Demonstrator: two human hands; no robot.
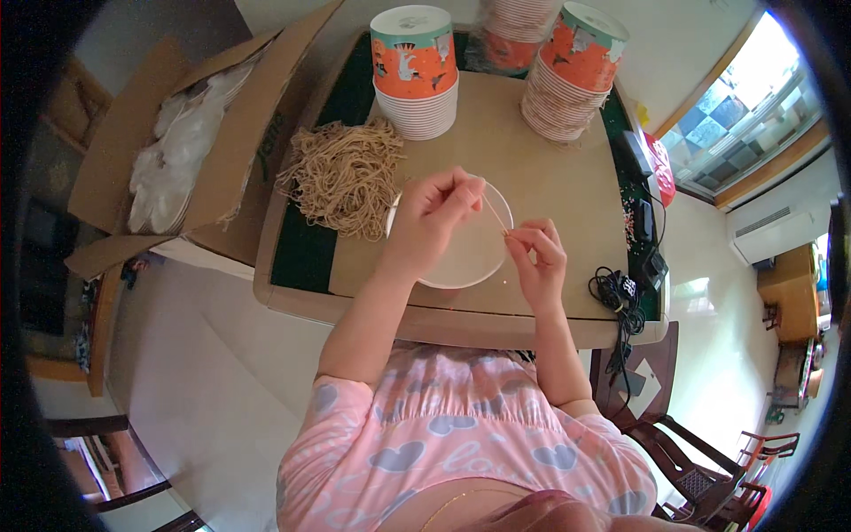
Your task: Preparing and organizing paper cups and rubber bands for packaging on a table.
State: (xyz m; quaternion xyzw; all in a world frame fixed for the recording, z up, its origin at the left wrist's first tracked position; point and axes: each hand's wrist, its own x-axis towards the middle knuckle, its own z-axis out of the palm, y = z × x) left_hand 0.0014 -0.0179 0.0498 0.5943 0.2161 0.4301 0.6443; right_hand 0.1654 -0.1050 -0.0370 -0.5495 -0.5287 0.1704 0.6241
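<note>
A thin tan string [493, 211] stretches between my two hands, above a white round paper tub [461, 276] seen from its rim. My left hand [430, 217] pinches the string's upper end, over the tub's left part. At the tub's right edge, my right hand [537, 257] pinches the lower end between thumb and fingertips. Whatever else sits between those fingertips is too small to make out. Left of the tub lies a loose heap of tan strings [347, 177].
Two stacks of upturned orange-and-green paper tubs, one left [415, 75] and one right [574, 75], stand at the table's far side; a plastic-wrapped stack [510, 40] is behind. An open cardboard box [235, 168] stands left. Black cables [618, 297] hang over the table's right corner.
</note>
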